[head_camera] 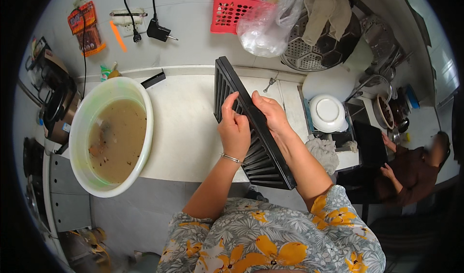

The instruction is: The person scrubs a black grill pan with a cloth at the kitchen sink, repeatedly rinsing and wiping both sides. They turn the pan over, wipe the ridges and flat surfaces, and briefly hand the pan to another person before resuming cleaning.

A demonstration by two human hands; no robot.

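Note:
A black slatted plastic rack (266,137) is held tilted above the front part of the white countertop (181,128). My right hand (270,113) grips its right edge, with the thumb on top of the frame. My left hand (235,128) is at the slatted face, its fingers curled and touching or close to the slats; whether they grip it is hard to tell. To the left stands a large pale plastic basin (148,139) with murky brown water (121,139) and bits of debris in it. A small black plastic piece (153,79) lies behind the basin, near the wall.
At the right are a white bowl (327,113) upside down, a grey rag (323,153) and a sink (357,110). Another person (413,175) holds a dark flat panel (369,146) there. A red basket (232,14) and plastic bag (264,30) hang on the wall. An appliance (59,99) stands left.

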